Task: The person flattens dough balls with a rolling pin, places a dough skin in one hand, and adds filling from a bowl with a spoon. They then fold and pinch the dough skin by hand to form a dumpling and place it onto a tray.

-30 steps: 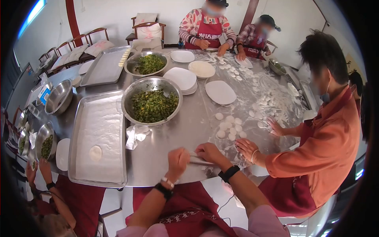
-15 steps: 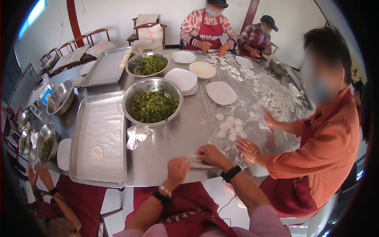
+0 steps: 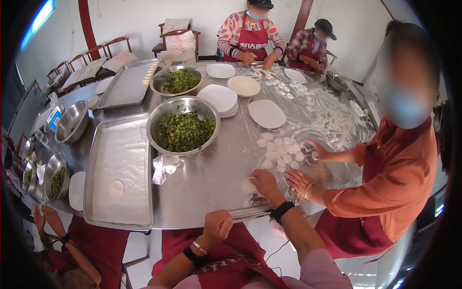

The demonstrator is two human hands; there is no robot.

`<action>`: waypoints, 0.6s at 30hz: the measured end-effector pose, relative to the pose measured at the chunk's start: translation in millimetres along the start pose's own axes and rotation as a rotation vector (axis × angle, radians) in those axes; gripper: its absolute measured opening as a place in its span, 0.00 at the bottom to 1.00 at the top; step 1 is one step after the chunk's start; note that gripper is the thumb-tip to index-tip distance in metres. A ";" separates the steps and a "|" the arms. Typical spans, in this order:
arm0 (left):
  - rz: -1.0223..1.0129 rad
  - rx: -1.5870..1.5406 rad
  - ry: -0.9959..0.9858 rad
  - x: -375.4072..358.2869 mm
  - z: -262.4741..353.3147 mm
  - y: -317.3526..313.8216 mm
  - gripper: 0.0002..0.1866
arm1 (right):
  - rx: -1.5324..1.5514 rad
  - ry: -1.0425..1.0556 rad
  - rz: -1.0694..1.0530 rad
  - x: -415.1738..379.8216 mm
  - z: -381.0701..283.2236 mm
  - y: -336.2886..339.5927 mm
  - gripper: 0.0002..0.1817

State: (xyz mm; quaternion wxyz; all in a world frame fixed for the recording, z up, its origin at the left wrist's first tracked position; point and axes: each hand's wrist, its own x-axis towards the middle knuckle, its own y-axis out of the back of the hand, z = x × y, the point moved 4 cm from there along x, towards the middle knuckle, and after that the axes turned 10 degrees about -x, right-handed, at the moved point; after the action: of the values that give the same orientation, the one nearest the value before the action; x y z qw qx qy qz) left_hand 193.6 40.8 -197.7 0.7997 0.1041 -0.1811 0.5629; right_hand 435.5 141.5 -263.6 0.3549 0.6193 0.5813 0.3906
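Note:
My right hand (image 3: 266, 185) is over the table's near edge, its fingers closed at the side of a pale round dough wrapper (image 3: 248, 186). The wrapper is thin and blurred against the metal. Lower and to the left, my left hand (image 3: 217, 226) is curled into a fist in front of my apron; whatever it may hold is hidden. Beyond my right hand lies a pile of round dough wrappers (image 3: 276, 153). A single wrapper (image 3: 116, 190) rests on the metal tray (image 3: 98, 192) to my left.
A large bowl of chopped green filling (image 3: 187, 130) stands ahead, with stacked white plates (image 3: 219, 98) behind it. A crumpled tissue (image 3: 164, 167) lies beside the tray. At right, a co-worker's hands (image 3: 301, 183) are on the floured table; other people work across and at left.
My hands have moved apart: the right one forward over the table, the left one down toward me. The pale piece between them now shows beside my right hand. More wrappers show in the pile.

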 end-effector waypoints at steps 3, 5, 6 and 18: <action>0.014 0.006 0.003 1.1 -9.6 2.4 0.14 | -0.074 -0.023 -0.003 -5.0 -3.3 7.6 0.11; 0.039 0.003 0.016 4.0 -16.7 3.7 0.14 | 0.004 0.011 -0.078 -13.6 -17.2 -4.0 0.10; 0.059 0.006 0.022 7.0 -19.8 5.8 0.15 | 0.044 0.036 -0.119 -15.4 -27.9 -9.0 0.09; 0.189 -0.068 0.056 66.4 -43.9 14.8 0.15 | 0.113 0.180 -0.150 -1.8 -69.1 -19.3 0.08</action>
State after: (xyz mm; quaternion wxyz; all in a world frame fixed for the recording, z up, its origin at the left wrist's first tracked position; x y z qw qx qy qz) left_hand 207.3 119.5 -211.3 0.7510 0.0435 -0.1866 0.6319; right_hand 364.9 140.1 -250.4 0.2941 0.5555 0.6766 0.3836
